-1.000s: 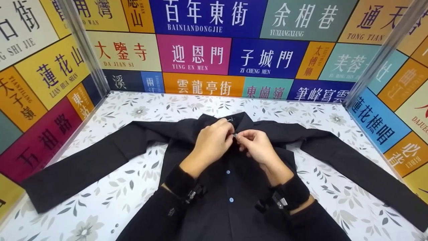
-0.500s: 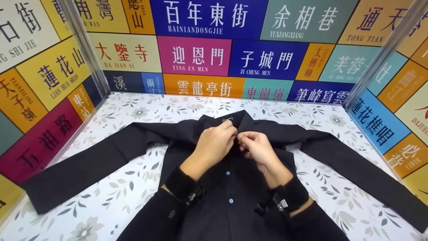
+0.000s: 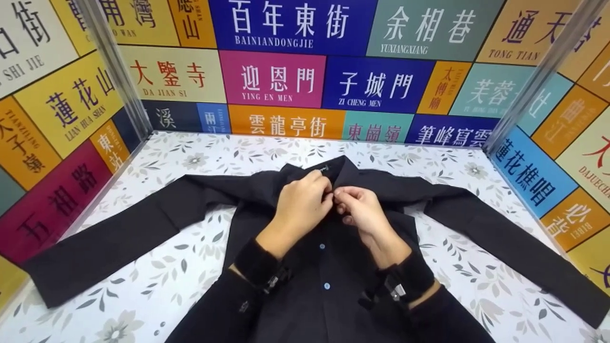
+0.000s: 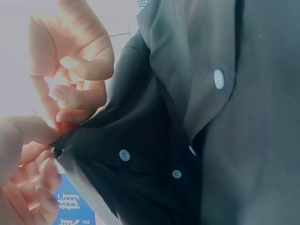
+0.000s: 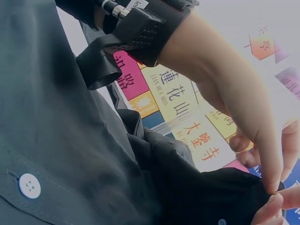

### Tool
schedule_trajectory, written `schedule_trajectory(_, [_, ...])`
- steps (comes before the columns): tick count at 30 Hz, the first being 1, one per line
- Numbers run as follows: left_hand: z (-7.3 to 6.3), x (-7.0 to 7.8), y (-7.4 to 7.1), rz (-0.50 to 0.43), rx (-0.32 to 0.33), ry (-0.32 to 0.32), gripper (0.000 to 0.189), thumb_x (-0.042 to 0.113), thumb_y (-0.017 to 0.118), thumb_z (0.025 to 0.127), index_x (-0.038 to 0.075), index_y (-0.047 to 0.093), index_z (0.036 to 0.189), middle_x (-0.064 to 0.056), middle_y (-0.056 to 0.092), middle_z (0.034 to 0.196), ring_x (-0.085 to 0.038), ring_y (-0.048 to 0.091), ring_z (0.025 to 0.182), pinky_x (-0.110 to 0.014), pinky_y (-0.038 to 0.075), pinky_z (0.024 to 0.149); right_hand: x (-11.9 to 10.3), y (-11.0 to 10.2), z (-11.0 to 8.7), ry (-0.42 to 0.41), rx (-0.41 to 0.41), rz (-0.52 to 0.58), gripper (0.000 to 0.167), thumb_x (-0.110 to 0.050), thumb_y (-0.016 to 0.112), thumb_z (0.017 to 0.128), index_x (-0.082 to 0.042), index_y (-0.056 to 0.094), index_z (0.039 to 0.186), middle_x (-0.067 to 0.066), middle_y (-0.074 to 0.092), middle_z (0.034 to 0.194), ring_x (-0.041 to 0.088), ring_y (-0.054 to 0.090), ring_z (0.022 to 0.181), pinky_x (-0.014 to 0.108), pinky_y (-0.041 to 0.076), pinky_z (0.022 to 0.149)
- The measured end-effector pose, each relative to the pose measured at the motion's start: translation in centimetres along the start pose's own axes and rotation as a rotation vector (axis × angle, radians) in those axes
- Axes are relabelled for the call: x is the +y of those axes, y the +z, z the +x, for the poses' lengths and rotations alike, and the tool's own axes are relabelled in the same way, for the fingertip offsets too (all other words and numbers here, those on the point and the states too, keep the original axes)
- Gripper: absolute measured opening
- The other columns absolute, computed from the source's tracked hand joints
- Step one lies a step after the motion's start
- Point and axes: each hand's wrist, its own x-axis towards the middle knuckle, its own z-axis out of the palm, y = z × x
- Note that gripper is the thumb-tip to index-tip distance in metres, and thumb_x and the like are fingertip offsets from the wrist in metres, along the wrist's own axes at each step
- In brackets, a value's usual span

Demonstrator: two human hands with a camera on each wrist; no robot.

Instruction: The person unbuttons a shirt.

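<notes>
A black button-up shirt (image 3: 302,295) lies spread out with its sleeves to either side. Just below its collar (image 3: 346,174), my left hand (image 3: 302,200) pinches the edge of the cloth. Beside it, almost touching, my right hand (image 3: 364,207) pinches the same spot with thumb and forefinger. In the left wrist view the right hand (image 4: 77,61) is above the left hand (image 4: 23,173), and the cloth is lifted between them. The right wrist view has both sets of fingertips meeting at the collar edge. Pale buttons (image 3: 326,286) run down the front; any button between the fingertips is hidden.
The shirt lies on a white table (image 3: 200,157) with a grey leaf pattern. Colourful panels (image 3: 274,78) with printed characters stand at the back and both sides, joined by clear corner strips. The sleeves (image 3: 109,243) reach almost to the side panels.
Both hands stay at the collar with only small finger movements. A small pale item that showed at the right fingertips one second ago is now hidden. The head view has shifted slightly.
</notes>
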Motion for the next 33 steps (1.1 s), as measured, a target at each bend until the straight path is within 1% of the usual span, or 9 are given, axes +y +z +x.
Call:
schedule_trajectory(10, [0.2, 0.1, 0.8, -0.065, 0.089, 0.032, 0.011, 0.011, 0.082, 0.088, 0.01, 0.073, 0.082, -0.002, 0.063, 0.081, -0.026, 0.066, 0.064, -0.042, 0.056, 0.057, -0.4, -0.7, -0.3, -0.104, 0.099, -0.005, 0.009, -0.003, 0.072, 0.097, -0.003, 0.079, 0.092, -0.001, 0.068, 0.075, 0.007, 0.054, 0.058, 0.018, 0.041, 0.048])
schedule_trajectory(15, [0.0, -0.1, 0.7, -0.007, 0.108, 0.095, 0.013, 0.009, 0.082, 0.087, 0.01, 0.072, 0.079, -0.001, 0.065, 0.08, -0.025, 0.066, 0.061, -0.039, 0.056, 0.054, -0.6, -0.1, -0.8, -0.068, 0.106, 0.058, 0.009, -0.003, 0.073, 0.097, -0.002, 0.081, 0.1, 0.0, 0.071, 0.076, 0.007, 0.053, 0.059, 0.019, 0.042, 0.048])
schedule_trajectory(18, [0.4, -0.4, 0.3, -0.024, 0.101, 0.048, 0.01, 0.011, 0.081, 0.089, 0.011, 0.074, 0.082, -0.001, 0.067, 0.081, -0.024, 0.068, 0.063, -0.04, 0.057, 0.056, -1.0, 0.2, -0.8, -0.11, 0.09, 0.027, 0.01, -0.003, 0.073, 0.098, -0.001, 0.081, 0.103, 0.0, 0.07, 0.077, 0.007, 0.054, 0.059, 0.019, 0.043, 0.049])
schedule_trajectory(22, [0.6, -0.6, -0.2, -0.116, 0.052, -0.043, 0.008, 0.017, 0.078, 0.097, 0.011, 0.074, 0.093, -0.002, 0.068, 0.089, -0.026, 0.069, 0.071, -0.042, 0.058, 0.062, -1.6, -0.3, -0.8, -0.312, 0.111, -0.137, 0.01, -0.002, 0.074, 0.097, 0.002, 0.08, 0.103, 0.001, 0.07, 0.081, 0.009, 0.057, 0.061, 0.019, 0.045, 0.051])
schedule_trajectory(24, [0.7, -0.6, -0.3, -0.147, 0.012, -0.03, 0.008, 0.018, 0.076, 0.1, 0.011, 0.073, 0.097, -0.003, 0.066, 0.093, -0.027, 0.068, 0.071, -0.043, 0.057, 0.062, -1.9, -0.9, -0.6, -0.485, 0.116, -0.305, 0.016, 0.0, 0.076, 0.094, 0.001, 0.079, 0.109, 0.004, 0.07, 0.093, 0.01, 0.057, 0.063, 0.018, 0.046, 0.054])
schedule_trajectory(26, [0.7, -0.5, -0.4, -0.156, -0.012, 0.01, 0.008, 0.019, 0.074, 0.101, 0.012, 0.072, 0.099, -0.003, 0.064, 0.096, -0.029, 0.067, 0.07, -0.043, 0.056, 0.061, -2.3, -1.6, -0.5, -0.661, 0.097, -0.546, 0.029, 0.0, 0.081, 0.09, -0.004, 0.078, 0.119, 0.007, 0.069, 0.113, 0.01, 0.055, 0.063, 0.019, 0.046, 0.056])
schedule_trajectory(28, [0.7, -0.4, -0.5, -0.144, -0.017, 0.054, 0.008, 0.02, 0.072, 0.102, 0.012, 0.072, 0.1, -0.003, 0.062, 0.097, -0.029, 0.066, 0.067, -0.043, 0.054, 0.059, -2.6, -2.3, -0.4, -0.822, 0.052, -0.756, 0.035, -0.003, 0.086, 0.088, -0.006, 0.078, 0.121, 0.008, 0.068, 0.123, 0.01, 0.054, 0.064, 0.022, 0.046, 0.061])
schedule_trajectory(30, [0.8, -0.4, -0.6, -0.128, -0.013, 0.077, 0.009, 0.021, 0.072, 0.103, 0.013, 0.072, 0.101, -0.003, 0.061, 0.096, -0.028, 0.065, 0.066, -0.042, 0.054, 0.057, -2.7, -2.7, -0.2, -0.902, -0.014, -0.888, 0.03, -0.006, 0.086, 0.089, -0.008, 0.079, 0.118, 0.006, 0.07, 0.122, 0.011, 0.054, 0.064, 0.025, 0.046, 0.061])
schedule_trajectory(33, [0.7, -0.1, -0.4, -0.129, -0.021, 0.058, 0.009, 0.021, 0.073, 0.101, 0.012, 0.072, 0.102, -0.003, 0.064, 0.096, -0.027, 0.067, 0.07, -0.042, 0.056, 0.061, -2.6, -3.0, -0.1, -0.939, -0.038, -0.946, 0.01, -0.01, 0.082, 0.094, -0.007, 0.08, 0.104, 0.004, 0.075, 0.102, 0.012, 0.054, 0.066, 0.028, 0.045, 0.064])
